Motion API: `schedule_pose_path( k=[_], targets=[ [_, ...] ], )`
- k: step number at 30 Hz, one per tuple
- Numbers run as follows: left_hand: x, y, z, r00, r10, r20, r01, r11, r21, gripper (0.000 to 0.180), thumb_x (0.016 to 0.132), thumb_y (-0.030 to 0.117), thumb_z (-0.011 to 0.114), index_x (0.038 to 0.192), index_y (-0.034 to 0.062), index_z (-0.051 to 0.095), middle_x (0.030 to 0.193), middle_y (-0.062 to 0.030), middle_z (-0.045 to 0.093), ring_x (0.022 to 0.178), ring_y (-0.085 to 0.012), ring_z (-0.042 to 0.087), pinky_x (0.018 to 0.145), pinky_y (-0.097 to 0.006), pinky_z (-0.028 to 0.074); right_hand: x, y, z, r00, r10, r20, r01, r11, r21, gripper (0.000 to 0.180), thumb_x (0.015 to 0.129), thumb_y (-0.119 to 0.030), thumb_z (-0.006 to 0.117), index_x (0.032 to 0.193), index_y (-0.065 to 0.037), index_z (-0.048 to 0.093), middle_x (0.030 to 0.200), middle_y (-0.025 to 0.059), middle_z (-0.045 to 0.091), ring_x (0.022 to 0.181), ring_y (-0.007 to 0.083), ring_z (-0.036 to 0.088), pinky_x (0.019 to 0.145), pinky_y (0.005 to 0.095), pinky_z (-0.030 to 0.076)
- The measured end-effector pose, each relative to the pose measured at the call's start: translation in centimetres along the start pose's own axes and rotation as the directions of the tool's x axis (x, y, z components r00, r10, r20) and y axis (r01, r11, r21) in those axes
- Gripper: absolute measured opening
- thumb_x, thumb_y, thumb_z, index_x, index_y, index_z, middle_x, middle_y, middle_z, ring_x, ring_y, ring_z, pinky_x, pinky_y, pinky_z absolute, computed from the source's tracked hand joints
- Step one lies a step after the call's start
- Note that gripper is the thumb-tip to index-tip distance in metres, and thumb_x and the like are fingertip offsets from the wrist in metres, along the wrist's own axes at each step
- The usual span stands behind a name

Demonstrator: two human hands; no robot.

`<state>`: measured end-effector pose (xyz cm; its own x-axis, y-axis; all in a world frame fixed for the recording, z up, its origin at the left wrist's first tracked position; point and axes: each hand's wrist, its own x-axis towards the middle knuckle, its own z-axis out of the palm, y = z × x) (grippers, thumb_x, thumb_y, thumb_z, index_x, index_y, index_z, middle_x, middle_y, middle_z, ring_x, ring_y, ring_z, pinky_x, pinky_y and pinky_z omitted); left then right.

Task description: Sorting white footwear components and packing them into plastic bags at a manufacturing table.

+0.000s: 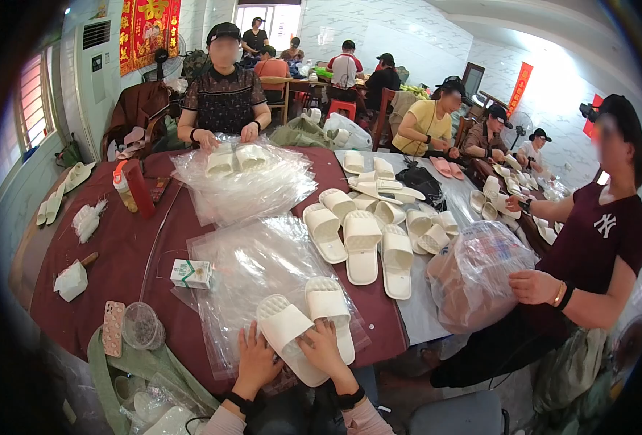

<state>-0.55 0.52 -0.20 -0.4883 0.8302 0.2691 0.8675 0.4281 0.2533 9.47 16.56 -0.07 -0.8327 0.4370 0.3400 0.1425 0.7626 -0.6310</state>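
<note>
Two cream slippers lie side by side in front of me, a left slipper (284, 319) and a right slipper (326, 299), toes pointing away. Under them is a stack of clear plastic bags (241, 264). My left hand (258, 357) rests on the bags with its fingers spread, close against the left slipper's outer edge. My right hand (324, 348) grips the pair where they meet, its thumb on the left slipper and its fingers on the right one. Some of those fingertips are hidden by the slippers.
Loose cream slippers (361, 239) pile up ahead on the right, beside a large filled plastic bag (473, 272). A small white-green box (192, 274), a round clear tub (142, 325) and a phone (113, 328) lie left. Across the table a person handles slippers over bags (255, 188); another stands right.
</note>
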Motion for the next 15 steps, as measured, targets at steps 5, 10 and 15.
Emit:
schedule_pose_path(
  k=[5, 10, 15],
  targets=[
    [0.2, 0.1, 0.2, 0.999, -0.001, 0.044, 0.0, 1.0, 0.019, 0.066, 0.073, 0.037, 0.068, 0.131, 0.0095, 0.052, 0.14, -0.021, 0.04, 0.137, -0.0424, 0.024, 0.112, -0.06, 0.01, -0.1, 0.1, 0.4, 0.997, 0.079, -0.018, -0.08, 0.996, -0.032, 0.025, 0.081, -0.017, 0.066, 0.1, -0.002, 0.064, 0.113, 0.0223, 0.05, 0.116, 0.0412, 0.043, 0.104, 0.058, 0.026],
    [-0.2, -1.1, 1.8, 0.998, -0.027, 0.06, 0.031, 0.997, -0.066, 0.054, 0.086, 0.037, 0.053, 0.135, 0.0135, 0.049, 0.148, -0.0163, 0.033, 0.138, -0.0424, 0.022, 0.111, -0.06, 0.009, -2.0, -2.2, -3.6, 0.99, 0.136, 0.03, -0.137, 0.915, 0.379, 0.033, 0.083, -0.01, 0.065, 0.113, 0.001, 0.06, 0.127, 0.0197, 0.046, 0.126, 0.0354, 0.04, 0.108, 0.0466, 0.027],
    [0.7, -4.0, 2.9, 0.972, 0.001, 0.235, 0.058, 0.968, -0.243, 0.063, 0.088, 0.033, 0.049, 0.144, 0.0082, 0.034, 0.152, -0.0166, 0.025, 0.141, -0.0406, 0.019, 0.112, -0.057, 0.008, -6.1, -3.6, -8.6, 0.936, -0.16, 0.313, -0.205, 0.474, 0.856, 0.047, 0.089, -0.008, 0.059, 0.134, 0.003, 0.046, 0.148, 0.0157, 0.03, 0.142, 0.0273, 0.018, 0.112, 0.0391, 0.019]
  ],
)
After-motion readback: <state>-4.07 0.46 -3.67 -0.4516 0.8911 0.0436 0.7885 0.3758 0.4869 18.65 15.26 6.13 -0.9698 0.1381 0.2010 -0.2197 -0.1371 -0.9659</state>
